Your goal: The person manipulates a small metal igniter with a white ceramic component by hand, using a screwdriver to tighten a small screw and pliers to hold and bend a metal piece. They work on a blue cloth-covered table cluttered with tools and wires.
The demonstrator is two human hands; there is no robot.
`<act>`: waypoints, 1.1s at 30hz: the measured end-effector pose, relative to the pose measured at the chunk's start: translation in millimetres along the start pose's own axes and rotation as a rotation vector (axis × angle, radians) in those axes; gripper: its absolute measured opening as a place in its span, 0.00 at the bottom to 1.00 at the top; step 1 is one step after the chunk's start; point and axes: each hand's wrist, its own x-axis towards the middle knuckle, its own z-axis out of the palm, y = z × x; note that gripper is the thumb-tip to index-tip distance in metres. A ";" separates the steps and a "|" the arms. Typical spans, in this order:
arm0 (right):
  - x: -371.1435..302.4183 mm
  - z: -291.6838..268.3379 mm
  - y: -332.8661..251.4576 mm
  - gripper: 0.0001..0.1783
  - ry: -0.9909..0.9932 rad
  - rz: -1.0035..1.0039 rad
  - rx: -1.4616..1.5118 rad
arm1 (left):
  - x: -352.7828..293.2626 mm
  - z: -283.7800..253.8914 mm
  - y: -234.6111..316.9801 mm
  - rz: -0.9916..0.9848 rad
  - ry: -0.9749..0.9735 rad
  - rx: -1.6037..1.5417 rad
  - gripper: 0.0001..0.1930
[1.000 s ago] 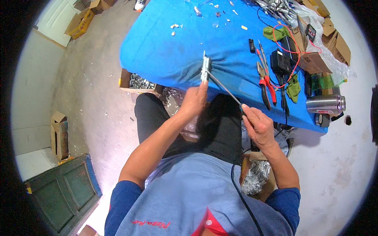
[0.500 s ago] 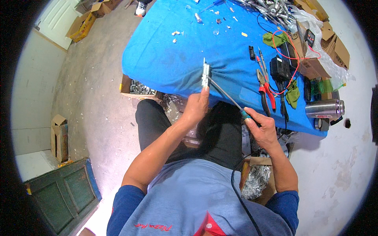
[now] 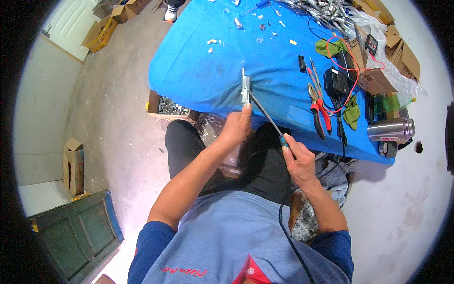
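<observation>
My left hand (image 3: 236, 127) grips the lower end of a narrow grey metal part (image 3: 245, 87) that stands upright against the near edge of the blue-covered table (image 3: 208, 71). My right hand (image 3: 297, 158) is closed around the teal handle of a long screwdriver (image 3: 267, 116). Its thin shaft slants up and left, and the tip meets the metal part about halfway up. Both forearms come in from below, over my lap.
On the table to the right lie red-handled pliers (image 3: 318, 108), a black device with red wires (image 3: 336, 80), green cloths and a steel flask (image 3: 391, 129). Small white bits and metal parts lie at the far edge. A box of metal pieces (image 3: 168, 105) sits under the table; cardboard boxes stand around.
The view has shifted slightly, so the table sits a little further left. Both hands keep the same grip, with the screwdriver still against the metal part.
</observation>
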 end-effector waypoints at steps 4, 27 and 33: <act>15.0 -13.0 -4.4 0.19 -0.044 -0.014 -0.036 | 0.2 -4.8 1.9 0.007 -0.011 -0.054 0.32; 40.7 -28.3 1.6 0.17 -0.152 0.101 0.093 | 2.8 -8.9 2.0 -0.010 -0.039 -0.113 0.32; 22.1 -8.7 7.2 0.20 -0.164 0.397 0.342 | 1.0 -6.2 15.0 0.017 -0.008 -0.064 0.32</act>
